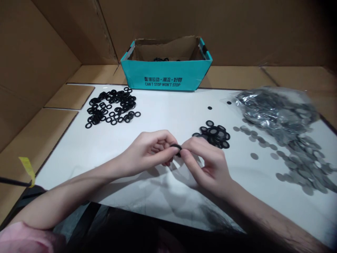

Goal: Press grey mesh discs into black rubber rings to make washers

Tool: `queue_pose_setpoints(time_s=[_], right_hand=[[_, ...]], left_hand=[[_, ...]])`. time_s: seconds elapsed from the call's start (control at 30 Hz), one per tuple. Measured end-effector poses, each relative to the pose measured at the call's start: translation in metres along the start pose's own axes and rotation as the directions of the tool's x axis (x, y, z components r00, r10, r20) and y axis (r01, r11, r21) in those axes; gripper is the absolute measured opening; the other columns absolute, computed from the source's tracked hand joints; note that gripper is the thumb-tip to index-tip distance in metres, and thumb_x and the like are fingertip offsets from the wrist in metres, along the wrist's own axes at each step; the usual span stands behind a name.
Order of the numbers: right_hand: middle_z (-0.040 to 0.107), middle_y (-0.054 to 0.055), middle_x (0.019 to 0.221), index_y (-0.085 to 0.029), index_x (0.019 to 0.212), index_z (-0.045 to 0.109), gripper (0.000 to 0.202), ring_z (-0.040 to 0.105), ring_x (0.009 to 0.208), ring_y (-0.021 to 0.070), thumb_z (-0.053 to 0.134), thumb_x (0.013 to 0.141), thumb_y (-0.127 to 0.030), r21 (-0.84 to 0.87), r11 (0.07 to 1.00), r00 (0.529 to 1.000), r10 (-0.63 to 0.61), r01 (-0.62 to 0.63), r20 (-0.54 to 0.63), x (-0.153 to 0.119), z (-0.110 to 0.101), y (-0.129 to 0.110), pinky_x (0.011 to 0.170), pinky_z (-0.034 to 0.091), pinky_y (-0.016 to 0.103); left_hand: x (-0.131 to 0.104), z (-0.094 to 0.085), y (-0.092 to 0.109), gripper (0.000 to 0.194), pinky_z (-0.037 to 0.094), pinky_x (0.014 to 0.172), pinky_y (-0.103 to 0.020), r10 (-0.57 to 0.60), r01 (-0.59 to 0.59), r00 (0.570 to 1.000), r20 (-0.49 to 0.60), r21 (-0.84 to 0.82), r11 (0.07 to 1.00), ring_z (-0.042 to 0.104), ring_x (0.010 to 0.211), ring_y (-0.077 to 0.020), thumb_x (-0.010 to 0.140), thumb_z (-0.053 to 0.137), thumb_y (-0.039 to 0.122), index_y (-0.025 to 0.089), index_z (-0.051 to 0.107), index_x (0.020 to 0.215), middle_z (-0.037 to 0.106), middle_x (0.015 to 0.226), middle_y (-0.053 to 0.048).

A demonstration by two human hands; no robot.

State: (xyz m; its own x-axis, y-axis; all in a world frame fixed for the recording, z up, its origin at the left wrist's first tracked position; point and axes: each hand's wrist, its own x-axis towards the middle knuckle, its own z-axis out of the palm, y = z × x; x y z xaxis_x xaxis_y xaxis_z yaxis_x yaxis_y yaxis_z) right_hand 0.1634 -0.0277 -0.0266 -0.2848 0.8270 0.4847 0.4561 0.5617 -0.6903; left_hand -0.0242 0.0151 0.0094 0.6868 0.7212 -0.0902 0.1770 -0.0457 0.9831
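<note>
Here, black ring (176, 145) directly between hands (159, 149) (207, 160), both pinching its edges, thumbs and forefingers nearly closed.

Left grip (152, 149), right grip (209, 163) close together; both in a pinch; forearms (92, 181) convergent

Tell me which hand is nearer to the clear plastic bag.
Right. The right hand is left of the plastic bag and nearer the camera; the left hand is farther left, beyond the right hand.
</note>
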Motion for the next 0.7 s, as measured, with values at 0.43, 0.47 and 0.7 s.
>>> queue_pose_setpoints(time_s=[0.43, 0.47, 0.7], right_hand=[[0.058, 0.000, 0.065, -0.018, 0.075, 0.054, 0.017, 0.050, 0.060, 0.0112, 0.049, 0.089, -0.010, 0.010, 0.999, 0.998, -0.053, 0.052, 0.038, 0.003, 0.002, -0.004, 0.061, 0.035, 0.030], [0.058, 0.000, 0.064, -0.018, 0.074, 0.054, 0.017, 0.050, 0.060, 0.0113, 0.049, 0.089, -0.011, -0.005, 0.998, 0.996, -0.063, 0.063, 0.063, 0.004, 0.001, -0.003, 0.061, 0.034, 0.031], [0.056, 0.001, 0.065, -0.019, 0.077, 0.054, 0.015, 0.051, 0.063, 0.0132, 0.049, 0.089, -0.010, 0.021, 0.999, 0.999, -0.035, 0.035, 0.001, 0.003, 0.001, 0.002, 0.060, 0.039, 0.029]], left_hand=[[-0.001, -0.009, 0.003, 0.008, 0.036, 0.050, -0.015, -0.066, 0.056, 0.995, 0.080, 0.118, 0.991, 0.047, 0.054, -0.0055, 0.082, 0.062, 0.018, 0.012, 0.059, 0.078, 0.052, 0.060, 0.004], [0.000, -0.010, 0.003, 0.008, 0.036, 0.049, -0.015, -0.077, 0.064, 0.993, 0.095, 0.132, 0.989, 0.047, 0.053, -0.0056, 0.082, 0.062, 0.018, 0.011, 0.060, 0.078, 0.052, 0.058, 0.004], [0.002, -0.004, 0.001, 0.011, 0.045, 0.055, -0.016, -0.031, 0.029, 0.999, 0.034, 0.072, 0.997, 0.056, 0.059, -0.0086, 0.086, 0.061, 0.022, 0.011, 0.060, 0.084, 0.060, 0.065, -0.001]])
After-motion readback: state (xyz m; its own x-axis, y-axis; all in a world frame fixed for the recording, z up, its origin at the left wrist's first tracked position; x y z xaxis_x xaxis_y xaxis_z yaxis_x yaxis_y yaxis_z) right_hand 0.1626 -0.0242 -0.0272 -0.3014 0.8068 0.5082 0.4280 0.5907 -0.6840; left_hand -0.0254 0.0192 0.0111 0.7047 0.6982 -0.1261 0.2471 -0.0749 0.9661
